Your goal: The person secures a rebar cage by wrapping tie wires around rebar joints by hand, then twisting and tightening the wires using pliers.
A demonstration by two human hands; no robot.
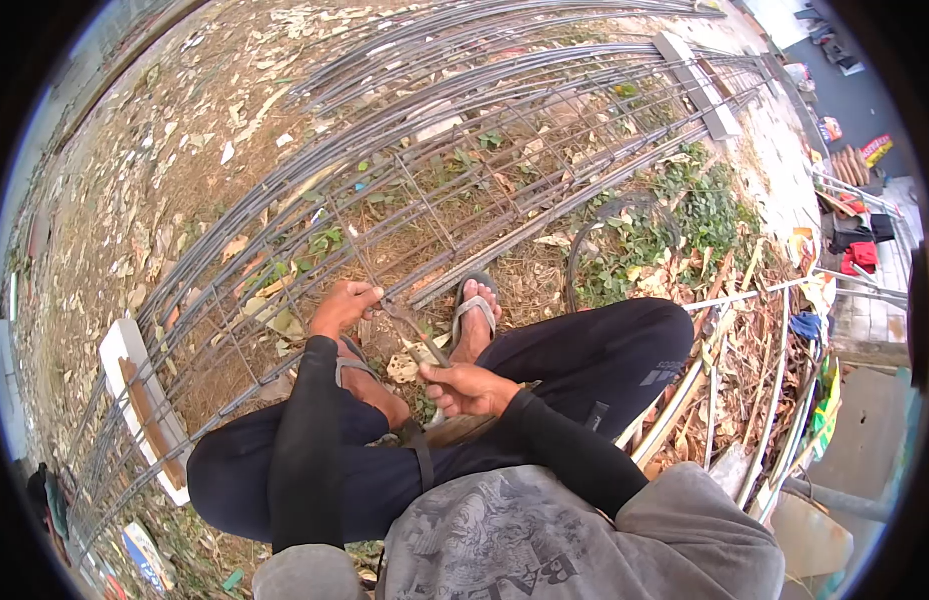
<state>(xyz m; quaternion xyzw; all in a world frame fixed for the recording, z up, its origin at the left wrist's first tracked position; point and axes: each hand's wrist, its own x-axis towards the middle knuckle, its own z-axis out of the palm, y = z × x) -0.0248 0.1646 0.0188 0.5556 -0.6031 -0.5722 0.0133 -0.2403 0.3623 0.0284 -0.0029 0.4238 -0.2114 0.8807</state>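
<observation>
My left hand [345,308] is at the near edge of a long cage of steel bars [415,195], its fingers pinched together beside a bar end. What it pinches is too small to make out. Lower and to the right, my right hand [467,390] is closed around the lower end of a thin metal tool [417,335]. The tool slants up and left, its tip close to my left fingers. Both hands are in front of my sandalled feet, between my bent knees.
White blocks [145,410] [697,85] lie under both ends of the bars. A black coil [577,262] rests by green weeds [685,205]. Poles [775,390] and dry leaves lie at the right. A red item [860,257] lies farther right.
</observation>
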